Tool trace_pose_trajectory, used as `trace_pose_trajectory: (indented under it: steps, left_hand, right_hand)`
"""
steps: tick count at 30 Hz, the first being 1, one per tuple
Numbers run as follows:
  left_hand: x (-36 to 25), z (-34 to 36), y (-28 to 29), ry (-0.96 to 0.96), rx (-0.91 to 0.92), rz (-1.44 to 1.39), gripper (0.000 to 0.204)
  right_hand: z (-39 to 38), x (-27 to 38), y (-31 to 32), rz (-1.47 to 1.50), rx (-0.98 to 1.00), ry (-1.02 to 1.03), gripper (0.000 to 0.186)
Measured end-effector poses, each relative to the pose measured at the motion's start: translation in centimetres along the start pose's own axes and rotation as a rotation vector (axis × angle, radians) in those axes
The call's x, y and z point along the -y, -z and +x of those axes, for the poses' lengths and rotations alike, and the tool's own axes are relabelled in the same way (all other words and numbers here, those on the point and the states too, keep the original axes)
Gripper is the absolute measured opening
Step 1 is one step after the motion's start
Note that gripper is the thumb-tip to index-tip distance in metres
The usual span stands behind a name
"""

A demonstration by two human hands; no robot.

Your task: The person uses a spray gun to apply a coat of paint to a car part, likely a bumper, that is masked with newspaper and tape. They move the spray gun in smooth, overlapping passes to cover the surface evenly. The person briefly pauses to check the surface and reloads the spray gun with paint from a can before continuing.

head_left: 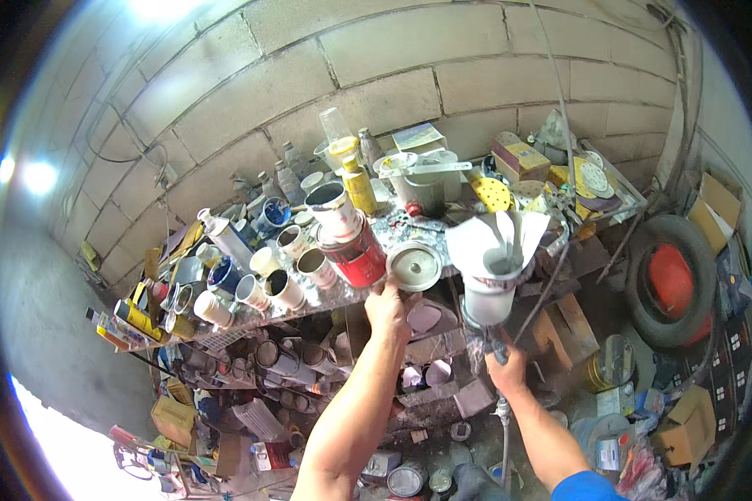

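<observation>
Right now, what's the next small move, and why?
Probably ease the left hand off the round lid and across to the white paper: it flares over the mouth of the white cup, while the right hand grips below the cup and isn't free.

Left hand [386, 311]: fingertips partly obscured; grip on lid [416, 267] or red can [366, 260] not determinable. Right hand [507, 367]: covers most of the spray gun's [487, 306] handle. Can's top: hidden under white cup [334, 213]. Left forearm [347, 417], blue sleeve [589, 487]: cut by lower edge. Containers [277, 359] below worktop [337, 296]: too small to identify.
</observation>
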State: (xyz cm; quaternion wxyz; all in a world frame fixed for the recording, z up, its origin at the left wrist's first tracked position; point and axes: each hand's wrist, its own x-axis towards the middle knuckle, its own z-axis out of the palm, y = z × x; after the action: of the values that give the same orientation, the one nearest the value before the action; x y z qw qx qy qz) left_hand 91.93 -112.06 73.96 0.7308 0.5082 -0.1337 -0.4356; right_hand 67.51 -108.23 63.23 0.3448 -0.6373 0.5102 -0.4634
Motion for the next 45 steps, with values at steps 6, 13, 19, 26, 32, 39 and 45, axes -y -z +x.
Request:
trace_pose_trajectory:
  steps: [6, 13, 19, 26, 32, 39, 45]
  left_hand:
    - [1.7, 4.1, -2.4, -0.118, -0.083, 0.162, 0.032]
    - [-1.5, -0.7, -2.1, -0.265, -0.026, 0.262, 0.028]
    - [-4.1, 2.8, -6.3, -0.437, 0.204, 0.408, 0.038]
    - [-4.5, 10.2, -11.6, -0.249, 0.191, 0.495, 0.043]
    - [-2.4, 11.9, -13.2, -0.583, -0.004, 0.936, 0.072]
    - [-1.0, 12.9, -14.6, -0.645, -0.08, 0.83, 0.078]
    - [-0.7, 13.2, -15.4, -0.555, -0.075, 0.744, 0.08]
  right_hand:
    - [1.3, -2.8, -2.3, -0.004, -0.057, 0.251, 0.025]
    - [0.6, -2.9, -0.3, 0.052, 0.16, 0.116, 0.043]
    - [6.7, -1.0, 8.3, -0.179, 0.263, 0.445, 0.046]
    - [26.3, 7.1, 5.8, 0.12, 0.161, 0.258, 0.037]
    - [35.2, 12.5, -1.3, 0.632, 0.315, -0.314, 0.025]
    - [34.1, 11.4, -1.9, 0.602, 0.334, 0.034, 0.014]
    - [32.7, 12.2, -1.7, 0.576, 0.286, 0.005, 0.011]
